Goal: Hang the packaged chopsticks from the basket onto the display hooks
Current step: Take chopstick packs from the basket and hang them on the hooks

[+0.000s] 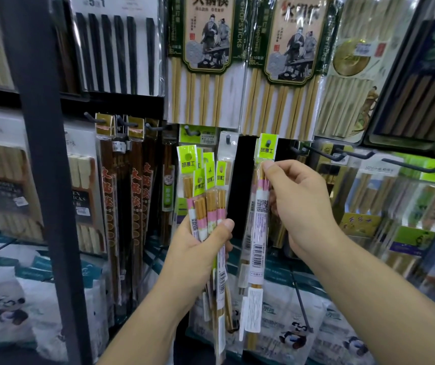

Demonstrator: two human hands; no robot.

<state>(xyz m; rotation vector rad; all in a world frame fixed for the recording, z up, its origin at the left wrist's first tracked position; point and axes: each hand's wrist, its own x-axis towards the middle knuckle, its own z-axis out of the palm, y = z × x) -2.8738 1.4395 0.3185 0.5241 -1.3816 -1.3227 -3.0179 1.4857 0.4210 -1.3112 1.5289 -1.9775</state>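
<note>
While left hand [200, 241] grips spare packs [205, 185] | right hand [298, 204] pinches upright pack [259, 219] | tab up, seemingly hooked.

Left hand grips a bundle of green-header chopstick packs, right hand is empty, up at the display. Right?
Not quite. The head view shows the right hand is not empty: its thumb and fingers pinch a single pack near its top. The rest stands: the left hand grips a bundle of green-header packs, and both are up at the display.
</note>
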